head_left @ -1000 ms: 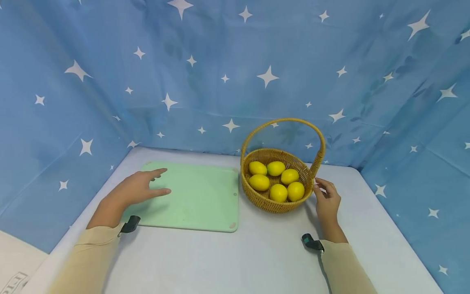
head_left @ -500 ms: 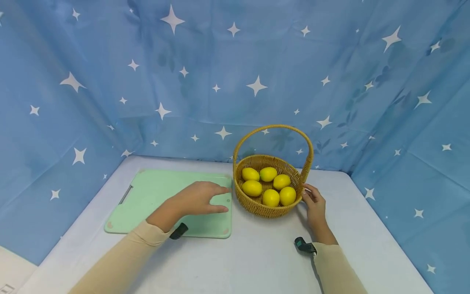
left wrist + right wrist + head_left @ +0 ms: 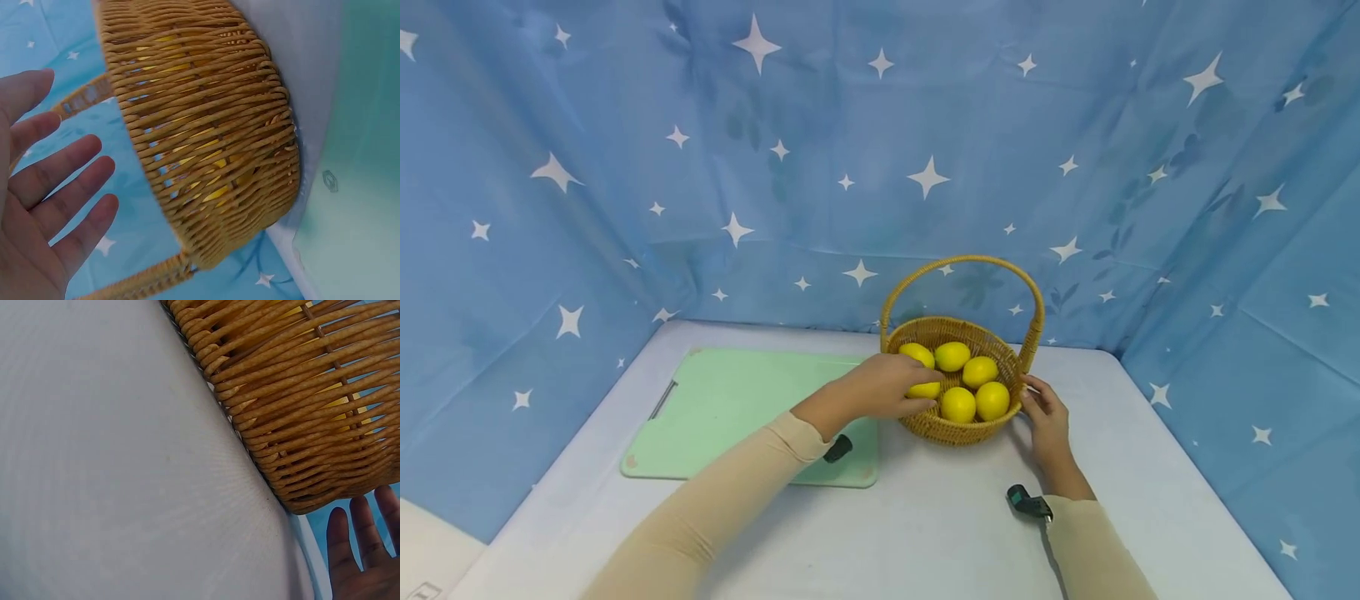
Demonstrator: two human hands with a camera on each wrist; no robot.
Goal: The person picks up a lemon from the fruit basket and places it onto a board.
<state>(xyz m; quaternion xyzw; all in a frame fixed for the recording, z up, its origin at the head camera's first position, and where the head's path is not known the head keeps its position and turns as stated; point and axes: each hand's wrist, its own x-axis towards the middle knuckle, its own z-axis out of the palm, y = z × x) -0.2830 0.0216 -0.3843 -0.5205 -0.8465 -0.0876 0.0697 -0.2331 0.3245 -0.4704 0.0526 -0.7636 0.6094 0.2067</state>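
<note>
You're holding your left hand (image 3: 887, 387), fingers parted, at the front-left lemon (image 3: 927, 389) in the basket (image 3: 951, 432), and should be steadying its right side with your right hand (image 3: 1048, 418), grip unclear, while pinching centrally.

Cutting board (image 3: 760, 392) out on the left of the worktop (image 3: 865, 550), basket (image 3: 943, 431) right beside it, handle (image 3: 967, 258) arching over the top! Six lemons (image 3: 952, 357) sit inside: two on the left, one behind the other, one at the back, another to its right, two side by side in front. Left hand (image 3: 883, 385) above the nearer left lemon, forearm (image 3: 737, 487) across the board; right hand (image 3: 1048, 421) at the basket's right side. Behind it all, the curtain (image 3: 865, 100), flanking left and right too.
</note>
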